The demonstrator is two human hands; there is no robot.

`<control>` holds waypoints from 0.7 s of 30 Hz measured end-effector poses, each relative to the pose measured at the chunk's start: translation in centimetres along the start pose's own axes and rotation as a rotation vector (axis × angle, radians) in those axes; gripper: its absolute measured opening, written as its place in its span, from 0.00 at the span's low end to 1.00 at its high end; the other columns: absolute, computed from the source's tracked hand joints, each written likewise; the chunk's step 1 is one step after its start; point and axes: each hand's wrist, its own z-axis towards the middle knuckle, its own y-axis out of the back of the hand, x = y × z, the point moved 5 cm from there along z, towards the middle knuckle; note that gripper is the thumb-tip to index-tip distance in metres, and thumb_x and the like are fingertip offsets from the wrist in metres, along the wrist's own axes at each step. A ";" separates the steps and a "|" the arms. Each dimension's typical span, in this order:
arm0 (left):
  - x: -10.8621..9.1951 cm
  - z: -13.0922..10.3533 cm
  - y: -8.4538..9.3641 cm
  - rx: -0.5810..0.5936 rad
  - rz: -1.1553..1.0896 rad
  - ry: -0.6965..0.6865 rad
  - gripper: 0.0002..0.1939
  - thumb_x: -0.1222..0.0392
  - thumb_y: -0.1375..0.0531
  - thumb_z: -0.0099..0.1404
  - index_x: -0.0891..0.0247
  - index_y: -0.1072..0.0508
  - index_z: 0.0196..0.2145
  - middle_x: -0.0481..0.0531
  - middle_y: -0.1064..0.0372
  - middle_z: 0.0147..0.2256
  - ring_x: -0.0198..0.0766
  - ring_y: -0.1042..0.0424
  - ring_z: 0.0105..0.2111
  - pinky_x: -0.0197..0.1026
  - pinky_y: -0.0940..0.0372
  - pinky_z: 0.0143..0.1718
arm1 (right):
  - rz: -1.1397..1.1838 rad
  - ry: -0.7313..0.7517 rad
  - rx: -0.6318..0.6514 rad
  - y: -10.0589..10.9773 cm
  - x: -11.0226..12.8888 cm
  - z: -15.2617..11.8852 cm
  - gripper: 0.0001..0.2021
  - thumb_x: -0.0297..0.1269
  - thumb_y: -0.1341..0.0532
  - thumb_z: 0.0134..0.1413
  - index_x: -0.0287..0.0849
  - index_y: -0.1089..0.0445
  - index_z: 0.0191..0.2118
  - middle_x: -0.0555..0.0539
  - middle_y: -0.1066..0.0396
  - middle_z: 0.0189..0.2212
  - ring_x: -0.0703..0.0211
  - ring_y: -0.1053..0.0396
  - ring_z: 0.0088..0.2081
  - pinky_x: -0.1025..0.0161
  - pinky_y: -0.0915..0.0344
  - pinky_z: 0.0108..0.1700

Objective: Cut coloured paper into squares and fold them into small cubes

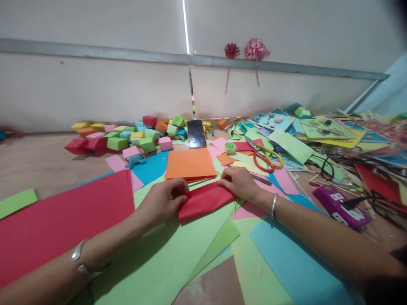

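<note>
A folded piece of red paper [206, 201] lies between my hands, over light green sheets [190, 245]. My left hand [168, 197] pinches its left end, thumb and fingers closed on the edge. At the upper right end, my right hand [237, 180] grips the same paper with its fingers bent over the edge. Just beyond the red paper is a stack of orange paper [190, 163]. Scissors [265, 156] with red and yellow handles rest past my right hand. A large red sheet [70, 220] spreads beside my left forearm.
Several coloured paper boxes [148, 137] are heaped at the back left, beside a phone [196, 134] leaning upright. A purple power strip [341, 205] with a black cable sits at the right. Craft cards [327, 128] and sticks crowd the far right. Two paper flowers [257, 49] hang on the wall.
</note>
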 end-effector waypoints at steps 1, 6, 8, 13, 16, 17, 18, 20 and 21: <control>-0.1 0.0 0.0 0.000 0.019 -0.034 0.09 0.57 0.45 0.53 0.59 0.26 0.26 0.51 0.25 0.28 0.42 0.29 0.29 0.40 0.36 0.31 | -0.010 0.009 0.002 -0.1 0.0 0.0 0.10 0.31 0.31 0.53 0.40 0.30 0.25 0.50 0.29 0.26 0.63 0.37 0.28 0.66 0.46 0.32; -0.4 -0.3 -0.3 0.005 0.212 -0.170 0.14 0.61 0.47 0.60 0.59 0.21 0.29 0.55 0.25 0.32 0.44 0.28 0.33 0.42 0.37 0.34 | -0.029 0.037 0.035 -0.4 0.0 0.2 0.11 0.31 0.31 0.54 0.39 0.32 0.25 0.51 0.31 0.25 0.64 0.39 0.29 0.66 0.48 0.32; -0.8 -0.3 -0.4 0.005 0.361 -0.231 0.16 0.65 0.48 0.61 0.59 0.20 0.28 0.57 0.26 0.33 0.46 0.29 0.35 0.43 0.38 0.34 | -0.025 0.032 0.053 -0.4 0.1 0.3 0.11 0.31 0.31 0.54 0.39 0.32 0.25 0.52 0.31 0.24 0.65 0.39 0.28 0.67 0.49 0.31; -2.4 0.1 -1.0 0.231 0.417 -0.317 0.21 0.74 0.48 0.54 0.61 0.22 0.39 0.55 0.24 0.39 0.44 0.27 0.36 0.40 0.39 0.32 | -0.025 0.019 0.091 -0.3 0.2 0.5 0.11 0.33 0.32 0.55 0.39 0.31 0.25 0.52 0.31 0.24 0.65 0.38 0.28 0.67 0.50 0.31; -3.5 1.0 -1.2 0.326 0.434 -0.251 0.17 0.69 0.48 0.62 0.58 0.23 0.42 0.54 0.23 0.42 0.45 0.25 0.40 0.40 0.39 0.35 | -0.041 0.020 0.104 -0.2 0.3 0.5 0.12 0.33 0.32 0.56 0.39 0.32 0.24 0.51 0.31 0.25 0.65 0.39 0.28 0.66 0.51 0.30; -3.8 1.3 -1.3 0.333 0.459 -0.216 0.15 0.65 0.50 0.66 0.58 0.23 0.40 0.54 0.22 0.41 0.46 0.25 0.40 0.41 0.39 0.35 | -0.046 0.022 0.108 -0.2 0.3 0.6 0.12 0.33 0.33 0.56 0.39 0.32 0.24 0.51 0.31 0.24 0.64 0.39 0.28 0.66 0.51 0.30; -4.1 1.6 -1.4 0.323 0.478 -0.190 0.15 0.61 0.51 0.68 0.59 0.24 0.37 0.55 0.22 0.39 0.47 0.25 0.38 0.41 0.40 0.33 | -0.051 0.023 0.111 -0.1 0.4 0.6 0.12 0.33 0.33 0.56 0.39 0.32 0.24 0.51 0.31 0.24 0.64 0.39 0.28 0.66 0.51 0.30; -4.6 2.0 -1.9 0.283 0.514 -0.148 0.17 0.56 0.52 0.71 0.61 0.25 0.34 0.58 0.22 0.36 0.49 0.25 0.36 0.42 0.43 0.30 | -0.057 0.026 0.114 -0.1 0.4 0.6 0.12 0.33 0.33 0.56 0.39 0.33 0.24 0.51 0.32 0.24 0.64 0.40 0.28 0.66 0.52 0.30; -4.7 2.1 -2.2 0.263 0.526 -0.131 0.18 0.55 0.53 0.71 0.61 0.26 0.33 0.58 0.23 0.35 0.51 0.26 0.36 0.42 0.44 0.29 | -0.059 0.027 0.115 -0.1 0.4 0.6 0.13 0.33 0.33 0.56 0.40 0.33 0.24 0.51 0.32 0.24 0.64 0.40 0.28 0.66 0.52 0.30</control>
